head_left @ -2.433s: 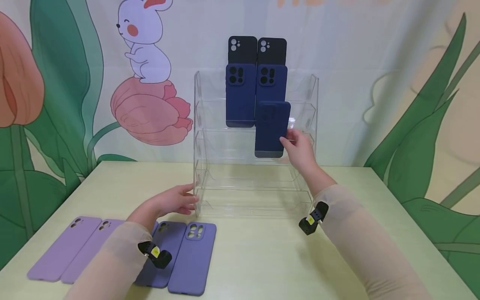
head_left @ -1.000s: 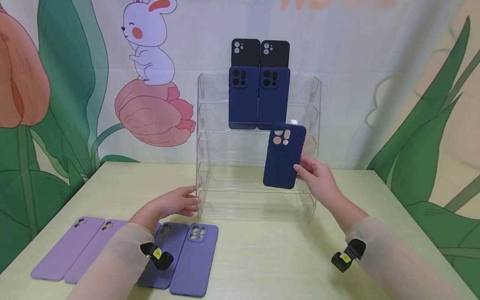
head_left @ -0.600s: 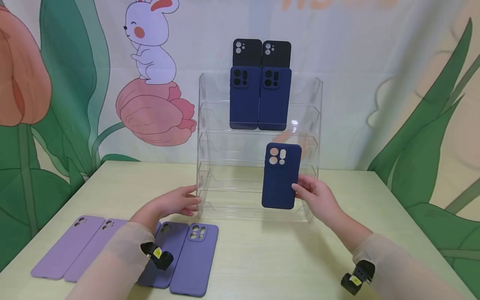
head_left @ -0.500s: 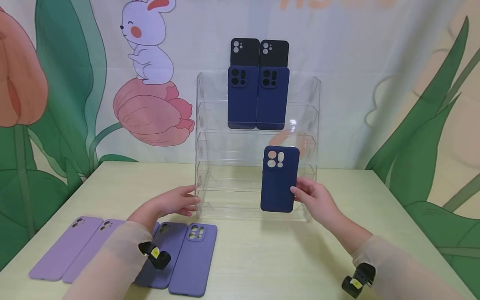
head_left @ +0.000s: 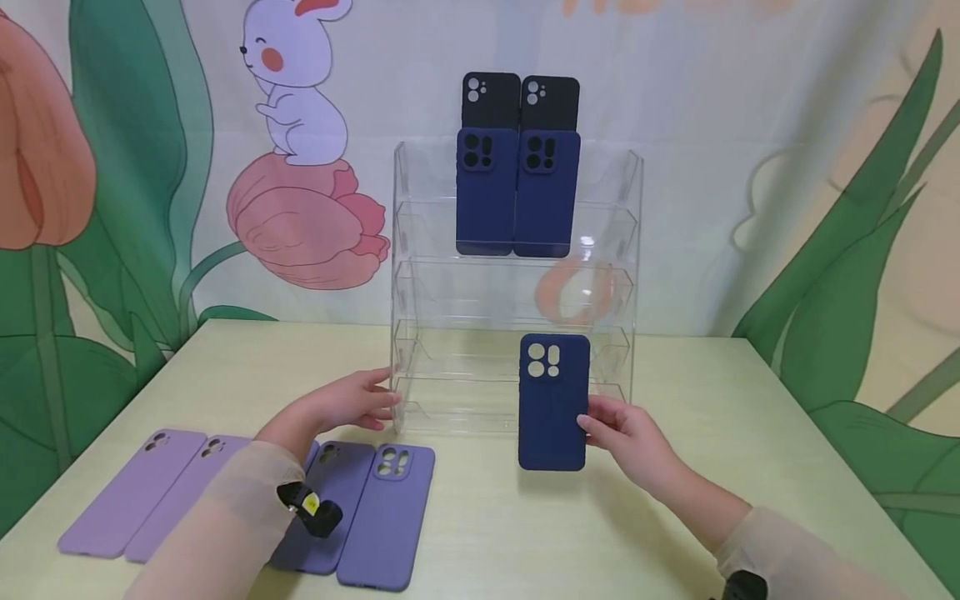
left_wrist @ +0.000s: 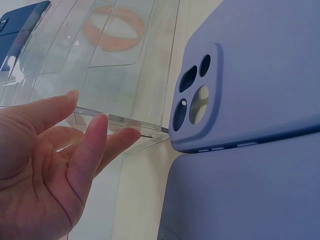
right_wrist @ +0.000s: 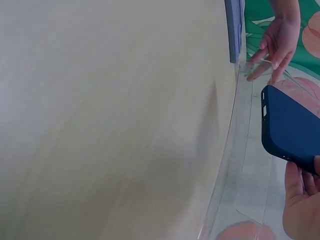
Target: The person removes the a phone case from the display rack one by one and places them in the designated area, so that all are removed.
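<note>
the right hand [head_left: 630,437] pinches a navy case [head_left: 553,417] in front of the clear rack [head_left: 465,362], the left hand [head_left: 348,404], fingers apart, at its lower left edge

The left hand [left_wrist: 52,172] touches a clear rack [left_wrist: 115,82] near two purple phone cases [left_wrist: 270,75].

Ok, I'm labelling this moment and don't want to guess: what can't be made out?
- Head view: the lower parts of the black cases, behind the two blue cases in front.
- Head view: how many purple cases there are, as the left sleeve covers part of the row.
- Head view: how far the right hand reaches behind the held blue case.
- Right wrist view: one end of that held case, cut off by the right edge.
</note>
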A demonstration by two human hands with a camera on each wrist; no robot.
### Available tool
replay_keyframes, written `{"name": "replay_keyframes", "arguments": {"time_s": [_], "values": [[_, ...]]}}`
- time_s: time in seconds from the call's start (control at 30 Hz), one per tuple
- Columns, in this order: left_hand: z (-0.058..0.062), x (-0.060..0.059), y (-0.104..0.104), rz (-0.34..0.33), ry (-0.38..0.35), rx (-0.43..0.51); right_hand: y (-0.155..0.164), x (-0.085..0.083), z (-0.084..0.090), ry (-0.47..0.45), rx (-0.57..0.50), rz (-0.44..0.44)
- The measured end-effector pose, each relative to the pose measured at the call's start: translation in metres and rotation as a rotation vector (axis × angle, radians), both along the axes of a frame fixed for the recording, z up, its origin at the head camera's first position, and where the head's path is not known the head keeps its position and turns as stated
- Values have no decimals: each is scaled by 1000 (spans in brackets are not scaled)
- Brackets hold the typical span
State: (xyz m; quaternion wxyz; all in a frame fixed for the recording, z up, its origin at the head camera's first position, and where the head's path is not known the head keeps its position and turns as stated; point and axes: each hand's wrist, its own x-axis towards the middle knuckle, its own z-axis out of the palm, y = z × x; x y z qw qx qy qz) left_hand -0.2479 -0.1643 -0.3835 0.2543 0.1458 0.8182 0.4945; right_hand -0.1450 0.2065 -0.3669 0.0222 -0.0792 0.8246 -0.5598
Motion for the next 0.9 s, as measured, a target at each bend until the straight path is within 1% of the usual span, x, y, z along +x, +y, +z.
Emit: {"name": "replay_keyframes", "arguments": {"time_s": [0.2, 0.33, 0.5, 0.7, 0.9], "values": [[0, 0, -1, 10, 0, -5, -5, 6, -3, -48, 8, 3], [0, 0, -1, 13, -1, -11, -6, 10, -7, -58, -12, 55], [-1, -1, -1, 6, -2, -3, -10, 16, -12, -92, -50, 128], [0, -1, -1, 3, -3, -1, -18, 22, -18, -133, -76, 152], [-1, -1, -1, -2, -2, 8, -25, 28, -25, -210, -100, 183]]}}
